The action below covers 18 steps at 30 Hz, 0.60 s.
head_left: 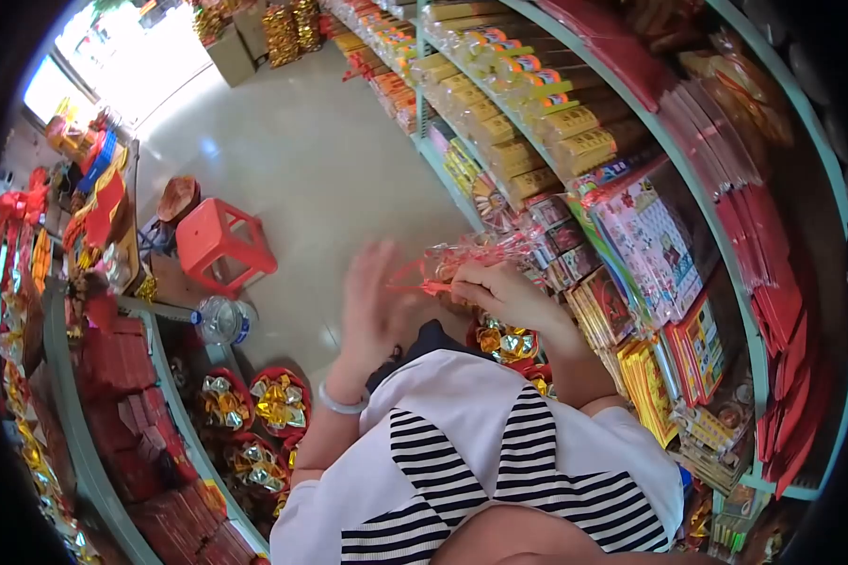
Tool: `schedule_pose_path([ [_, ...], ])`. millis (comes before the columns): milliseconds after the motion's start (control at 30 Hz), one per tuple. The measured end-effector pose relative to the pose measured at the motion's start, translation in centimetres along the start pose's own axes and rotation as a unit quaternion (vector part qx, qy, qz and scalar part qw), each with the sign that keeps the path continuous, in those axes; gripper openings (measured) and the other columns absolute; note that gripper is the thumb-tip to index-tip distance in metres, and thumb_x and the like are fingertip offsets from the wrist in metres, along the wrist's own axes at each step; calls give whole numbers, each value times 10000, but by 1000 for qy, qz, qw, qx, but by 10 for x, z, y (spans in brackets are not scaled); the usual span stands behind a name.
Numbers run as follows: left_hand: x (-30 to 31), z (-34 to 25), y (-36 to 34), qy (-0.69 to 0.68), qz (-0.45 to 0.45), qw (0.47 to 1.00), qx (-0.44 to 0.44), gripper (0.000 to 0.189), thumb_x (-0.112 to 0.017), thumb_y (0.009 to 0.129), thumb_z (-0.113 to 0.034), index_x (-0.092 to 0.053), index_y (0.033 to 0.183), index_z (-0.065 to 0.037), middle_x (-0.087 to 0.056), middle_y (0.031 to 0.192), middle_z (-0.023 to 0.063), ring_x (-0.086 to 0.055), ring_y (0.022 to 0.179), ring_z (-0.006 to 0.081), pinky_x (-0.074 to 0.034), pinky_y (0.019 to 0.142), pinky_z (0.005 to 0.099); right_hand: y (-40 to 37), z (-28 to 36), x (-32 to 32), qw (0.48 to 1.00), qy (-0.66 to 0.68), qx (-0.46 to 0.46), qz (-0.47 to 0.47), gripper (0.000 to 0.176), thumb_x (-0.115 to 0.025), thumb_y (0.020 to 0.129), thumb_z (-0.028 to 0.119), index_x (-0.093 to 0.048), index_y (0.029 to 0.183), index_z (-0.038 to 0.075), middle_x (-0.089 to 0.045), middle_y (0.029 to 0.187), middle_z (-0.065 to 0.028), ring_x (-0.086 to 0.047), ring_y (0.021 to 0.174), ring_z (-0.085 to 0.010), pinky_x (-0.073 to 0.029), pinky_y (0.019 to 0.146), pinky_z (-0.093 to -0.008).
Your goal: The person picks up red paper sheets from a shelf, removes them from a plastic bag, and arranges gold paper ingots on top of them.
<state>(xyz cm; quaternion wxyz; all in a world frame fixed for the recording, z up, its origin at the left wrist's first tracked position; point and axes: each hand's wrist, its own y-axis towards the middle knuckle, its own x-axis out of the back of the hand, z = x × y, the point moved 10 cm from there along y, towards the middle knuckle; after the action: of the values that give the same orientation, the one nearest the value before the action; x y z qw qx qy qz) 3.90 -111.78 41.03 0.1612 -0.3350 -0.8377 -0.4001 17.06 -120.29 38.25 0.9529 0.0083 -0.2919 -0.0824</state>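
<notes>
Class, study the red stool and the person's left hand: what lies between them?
In the head view, only bare grey floor shows between the red stool and the left hand.

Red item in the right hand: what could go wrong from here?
The red item could slip: the right hand holds it, but the left hand is blurred, so a second hold cannot be confirmed.
If dropped, it might fall among the gold foil bundles that show below the right hand.
The right hand appears close to the shelved packets, so a sideways move might knock some loose.
</notes>
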Motion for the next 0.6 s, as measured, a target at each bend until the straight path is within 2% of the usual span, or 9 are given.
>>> schedule_pose_path([
  [33,3,4,-4,4,-2,1000,7,422,-537,933,-111,-454,1337,-20,-521,1294,108,-491,1209,255,-360,1049,345,4,4,-7,1000,3,1,8,160,-506,953,130,-613,871,43,-609,727,-3,-495,592,-123,-393,569,-252],
  [100,-24,46,-23,-104,135,967,188,378,-525,956,-154,-479,1310,-30,-507,1324,99,-472,1237,238,-361,1048,344,14,8,-9,999,44,-13,-30,162,-513,948,131,-617,863,41,-603,708,-10,-497,591,-126,-393,563,-257],
  [167,-56,75,-55,-210,262,874,350,343,-512,978,-197,-503,1283,-40,-493,1354,89,-453,1266,221,-362,1046,344,22,9,-6,994,81,-28,-71,164,-519,944,133,-621,855,39,-598,688,-17,-499,590,-129,-394,557,-263],
  [200,-59,81,-56,-210,259,875,351,343,-512,978,-197,-503,1283,-40,-493,1354,89,-453,1266,221,-362,1046,344,27,6,-6,992,87,-23,-86,145,-528,943,150,-616,901,43,-600,695,-17,-501,587,-130,-396,549,-266],
  [267,-47,91,-45,-391,76,856,328,322,-501,991,-249,-526,1246,-54,-494,1349,86,-458,1258,208,-369,1035,338,35,-2,-19,990,95,-20,-100,142,-538,941,168,-612,946,47,-602,703,-17,-503,584,-131,-398,540,-270],
  [333,-27,104,-47,-544,-111,781,286,316,-490,1004,-301,-548,1210,-68,-495,1345,83,-463,1250,194,-375,1024,332,40,-7,-44,985,82,-59,-138,197,-538,947,208,-577,1059,51,-644,778,-45,-565,605,-160,-425,529,-294],
  [433,-25,103,-43,-617,-155,699,326,298,-487,1006,-321,-558,1165,-80,-497,1330,81,-478,1220,192,-376,1021,327,46,14,-90,992,53,-87,-77,269,-549,946,254,-531,1128,58,-664,879,-87,-612,632,-222,-463,540,-353],
  [500,-25,102,-41,-685,-197,604,357,287,-483,1007,-341,-568,1120,-92,-499,1314,80,-494,1189,191,-377,1017,321,51,7,-117,985,-131,-105,-41,263,-546,948,269,-532,1102,56,-657,922,-137,-631,668,-299,-480,562,-418],
  [600,-21,101,-41,-690,-196,583,381,262,-460,1018,-305,-554,1137,-91,-546,1165,52,-501,1012,149,-392,916,273,60,6,-118,981,-169,-56,-74,243,-546,946,265,-527,1075,60,-657,884,-136,-631,669,-311,-482,566,-422],
])
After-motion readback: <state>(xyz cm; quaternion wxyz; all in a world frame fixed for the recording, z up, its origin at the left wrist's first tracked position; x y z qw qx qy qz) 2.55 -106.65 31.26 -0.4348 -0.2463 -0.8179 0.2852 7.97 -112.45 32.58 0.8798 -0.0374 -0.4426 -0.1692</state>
